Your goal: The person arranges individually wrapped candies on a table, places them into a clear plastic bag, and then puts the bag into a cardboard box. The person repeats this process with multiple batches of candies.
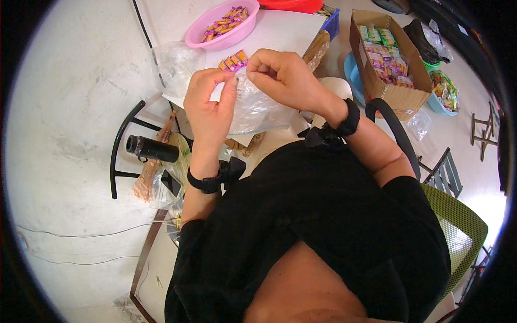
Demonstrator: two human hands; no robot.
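Note:
My left hand (209,107) and my right hand (286,80) are close together over the white table (282,30). Between thumbs and forefingers they pinch the edge of a clear plastic bag (262,109), which hangs down towards my lap. Just beyond my fingertips, several small snack packets in orange and purple wrappers (234,61) lie side by side on the tabletop; my hands partly cover them. Whether the bag's mouth is parted cannot be made out.
A pink basin (194,38) of similar packets stands at the table's far left, near more clear plastic bags (177,66). On the floor at right is a cardboard box (398,95) of packaged snacks. A black bottle (155,148) and a phone (171,182) lie at left.

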